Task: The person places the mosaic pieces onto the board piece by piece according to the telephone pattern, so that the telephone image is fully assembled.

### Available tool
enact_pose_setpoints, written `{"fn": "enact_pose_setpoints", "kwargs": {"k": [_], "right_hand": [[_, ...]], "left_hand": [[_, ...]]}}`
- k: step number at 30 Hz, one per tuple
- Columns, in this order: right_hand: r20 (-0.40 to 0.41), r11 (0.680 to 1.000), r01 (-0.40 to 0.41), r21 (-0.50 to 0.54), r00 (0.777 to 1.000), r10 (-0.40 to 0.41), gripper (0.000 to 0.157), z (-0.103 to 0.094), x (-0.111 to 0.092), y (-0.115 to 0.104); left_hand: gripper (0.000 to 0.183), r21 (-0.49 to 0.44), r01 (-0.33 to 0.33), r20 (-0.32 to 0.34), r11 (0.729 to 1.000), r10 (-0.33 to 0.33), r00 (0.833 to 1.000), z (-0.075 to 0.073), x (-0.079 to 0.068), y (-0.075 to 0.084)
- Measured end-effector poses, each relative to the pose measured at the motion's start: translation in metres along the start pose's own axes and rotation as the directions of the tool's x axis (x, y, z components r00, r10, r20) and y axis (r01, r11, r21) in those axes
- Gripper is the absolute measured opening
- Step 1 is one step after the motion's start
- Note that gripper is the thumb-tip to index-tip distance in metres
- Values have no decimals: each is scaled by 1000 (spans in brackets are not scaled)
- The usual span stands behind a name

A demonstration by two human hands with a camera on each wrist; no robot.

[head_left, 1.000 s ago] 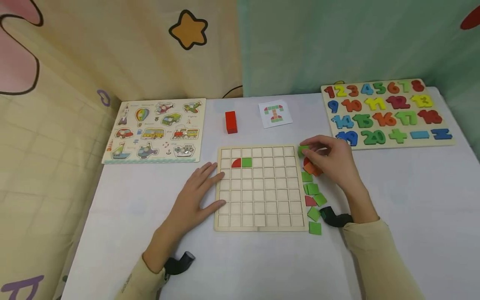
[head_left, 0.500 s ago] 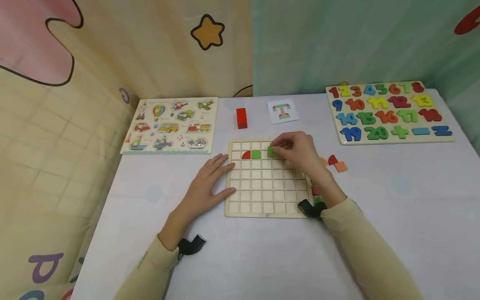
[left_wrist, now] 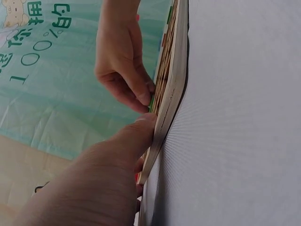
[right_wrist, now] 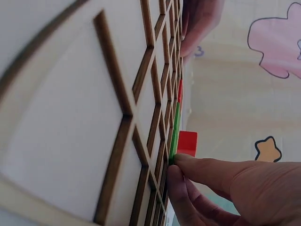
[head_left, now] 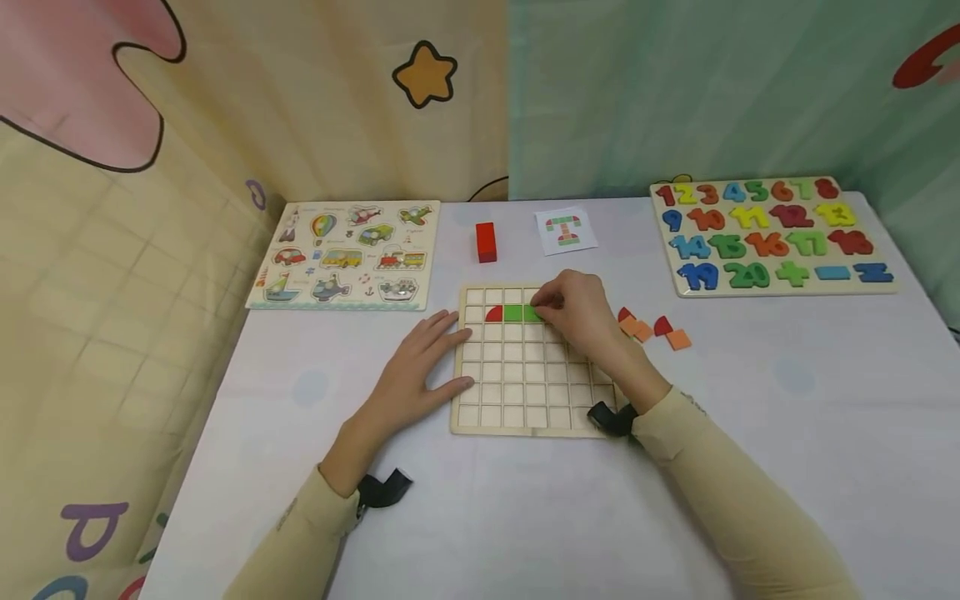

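Board point(head_left: 491, 392), pale gridded wood, is braced at its left rim by the left hand point(head_left: 416, 354), fingers spread, nothing grasped. A green tile point(head_left: 532, 313) is pinched between thumb and fingertips by the right hand point(head_left: 585, 315), at the second row from the far rim, just right of a seated green square point(head_left: 513, 313); a red quarter-round point(head_left: 494, 314) is set left of that. Whether the pinched tile is fully down in its cell cannot be told.

Tile is best held level, squared to the cell ridges, then pressed lightly; board should be held steady so neighbours aren't nudged. Ridges: thin, straight, dark-sided. Tiles: thin, flat, smooth-looking. Loose orange squares point(head_left: 678, 339) are scattered right of the board. Tabletop is covered by white cloth point(head_left: 525, 517), finely ribbed.
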State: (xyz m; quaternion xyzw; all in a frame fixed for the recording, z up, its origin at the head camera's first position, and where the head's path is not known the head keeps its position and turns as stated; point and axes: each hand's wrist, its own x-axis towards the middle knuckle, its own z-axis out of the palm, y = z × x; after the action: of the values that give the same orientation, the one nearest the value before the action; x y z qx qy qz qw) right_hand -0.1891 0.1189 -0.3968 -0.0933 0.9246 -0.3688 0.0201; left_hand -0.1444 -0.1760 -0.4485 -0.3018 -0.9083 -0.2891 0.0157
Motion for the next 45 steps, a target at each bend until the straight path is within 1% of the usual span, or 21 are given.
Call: {"fn": "enact_pose_setpoints", "kwargs": {"k": [3, 5, 7, 10, 12, 15, 18, 22, 25, 28, 30, 34, 37, 42, 45], "right_hand": [[19, 1000, 14, -4, 1000, -14, 16, -3, -5, -3], [26, 1000, 27, 10, 999, -27, 21, -7, -9, -2], [22, 999, 23, 42, 999, -24, 25, -14, -15, 3], [-38, 996, 9, 89, 999, -5, 25, -30, -30, 17], [-85, 996, -18, 92, 996, 26, 25, -43, -41, 29], [-135, 995, -78, 58, 987, 85, 26, -63, -54, 49], [-115, 989, -146, 16, 983, 147, 32, -76, -57, 67], [-46, 982, -182, -45, 983, 180, 40, -87, -56, 80], [-2, 980, -183, -74, 983, 183, 46, -89, -53, 82], [18, 982, -169, -84, 985, 171, 48, -87, -52, 80], [14, 984, -158, -86, 987, 160, 45, -84, -52, 78], [-11, 985, -153, -74, 988, 152, 32, -81, -52, 75], [-29, 987, -139, -81, 990, 137, 25, -81, -52, 75], [-49, 986, -124, -115, 992, 119, 23, -83, -52, 78], [-63, 989, -91, -114, 994, 84, 24, -82, -50, 76]], "left_hand": [[67, 7, -4, 15, 1000, 4, 1000, 0, 3, -1], [67, 13, 1, 26, 1000, -2, 1000, 0, 5, -3], [67, 17, 7, 36, 1000, -7, 999, -2, 5, -4], [67, 18, 18, 44, 1000, -19, 999, -3, 5, -3], [67, 11, 19, 45, 1000, -19, 999, -4, 5, -3], [67, -3, 21, 48, 1000, -21, 999, -4, 3, 0], [67, -9, 19, 45, 1000, -19, 999, -4, 3, 0], [67, -10, 6, 35, 1000, -5, 999, -4, 5, 0], [67, -8, 13, 38, 1000, -13, 999, -5, 5, -1], [68, -1, 26, 49, 1000, -26, 998, -6, 5, -1], [68, 3, 31, 56, 1000, -31, 998, -7, 4, -1], [69, 6, 40, 63, 999, -41, 997, -11, 5, -1], [69, -2, 48, 59, 999, -48, 997, -11, 5, -1], [69, -12, 36, 60, 999, -36, 998, -7, 7, 0], [68, -10, 38, 54, 999, -37, 998, -7, 5, 1]]}}
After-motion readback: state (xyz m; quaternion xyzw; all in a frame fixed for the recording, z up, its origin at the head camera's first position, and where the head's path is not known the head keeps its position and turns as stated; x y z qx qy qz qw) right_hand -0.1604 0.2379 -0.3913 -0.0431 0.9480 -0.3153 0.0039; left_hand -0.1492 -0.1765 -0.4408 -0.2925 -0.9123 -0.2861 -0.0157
